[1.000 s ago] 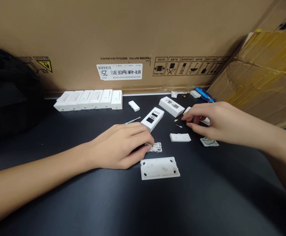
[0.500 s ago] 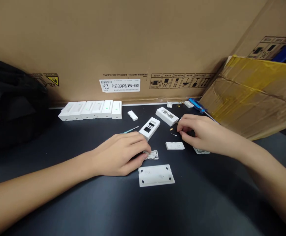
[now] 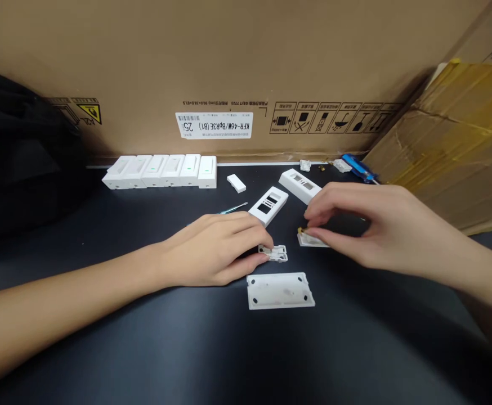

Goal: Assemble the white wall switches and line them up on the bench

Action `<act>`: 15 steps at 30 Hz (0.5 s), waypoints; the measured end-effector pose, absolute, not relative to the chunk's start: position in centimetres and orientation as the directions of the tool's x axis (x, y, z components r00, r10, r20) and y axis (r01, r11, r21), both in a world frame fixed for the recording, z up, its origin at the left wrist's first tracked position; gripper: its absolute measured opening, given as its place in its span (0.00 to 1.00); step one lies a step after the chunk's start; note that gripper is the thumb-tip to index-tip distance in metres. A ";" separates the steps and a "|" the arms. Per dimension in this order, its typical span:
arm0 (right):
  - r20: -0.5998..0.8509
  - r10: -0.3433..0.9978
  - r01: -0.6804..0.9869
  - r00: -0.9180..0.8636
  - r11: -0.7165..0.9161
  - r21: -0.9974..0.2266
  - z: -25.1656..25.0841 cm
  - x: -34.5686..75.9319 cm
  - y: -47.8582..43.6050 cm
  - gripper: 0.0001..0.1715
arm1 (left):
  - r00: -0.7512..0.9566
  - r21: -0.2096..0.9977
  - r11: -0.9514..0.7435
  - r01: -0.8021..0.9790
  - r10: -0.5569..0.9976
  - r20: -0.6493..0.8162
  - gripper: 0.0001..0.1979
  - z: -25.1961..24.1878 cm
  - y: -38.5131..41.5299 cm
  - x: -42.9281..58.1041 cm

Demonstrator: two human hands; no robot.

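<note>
My left hand (image 3: pixel 214 250) rests on the black table, fingers curled, thumb and fingertips holding a small white plastic insert (image 3: pixel 275 253). My right hand (image 3: pixel 364 228) hovers just right of it, thumb and forefinger pinched on a tiny brass-coloured part (image 3: pixel 300 230), above a small white cover piece (image 3: pixel 309 241). A flat white back plate (image 3: pixel 280 290) with corner holes lies in front of both hands. Behind them lie two white slotted housings (image 3: pixel 269 205) (image 3: pixel 299 185).
A row of several assembled white switches (image 3: pixel 161 171) stands at the back left against a large cardboard box (image 3: pixel 229 73). A small white rocker (image 3: pixel 236 183), a thin screwdriver (image 3: pixel 233 208), a blue-handled tool (image 3: pixel 358 167) and small loose parts lie behind. A black bag (image 3: pixel 13 152) sits left; taped cardboard (image 3: pixel 461 146) right.
My right hand left the loose brass bits at the back, moved left and nearer with a tiny brass part pinched, and now covers the small cover piece. My left hand stayed on the insert.
</note>
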State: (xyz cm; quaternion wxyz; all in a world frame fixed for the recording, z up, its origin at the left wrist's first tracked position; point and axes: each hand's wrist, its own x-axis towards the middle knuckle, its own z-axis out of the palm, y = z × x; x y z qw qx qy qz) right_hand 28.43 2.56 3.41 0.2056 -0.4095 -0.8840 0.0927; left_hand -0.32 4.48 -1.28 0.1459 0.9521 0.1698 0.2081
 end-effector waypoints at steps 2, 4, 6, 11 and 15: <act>0.280 0.703 0.620 -0.654 0.710 -0.333 3.6 27.4 1.8 0.03 | 0.859 0.347 -0.901 0.262 0.382 0.341 0.08 -1.3 4.5 -0.3; 0.275 0.654 0.573 -0.704 0.753 -0.324 3.5 26.7 1.4 0.04 | 0.861 0.348 -0.900 0.261 0.380 0.338 0.08 -1.3 4.5 -0.3; 0.277 0.630 0.546 -0.726 0.772 -0.325 3.2 26.4 1.4 0.05 | 0.859 0.354 -0.899 0.260 0.382 0.341 0.07 -1.3 4.5 -0.3; 0.301 0.637 0.549 -0.709 0.768 -0.330 2.7 26.3 1.4 0.06 | 0.858 0.346 -0.903 0.255 0.376 0.349 0.07 -1.3 4.5 -0.4; 0.287 0.649 0.561 -0.705 0.757 -0.335 2.8 26.1 1.1 0.07 | 0.862 0.336 -0.907 0.254 0.370 0.347 0.08 -1.4 4.5 -0.4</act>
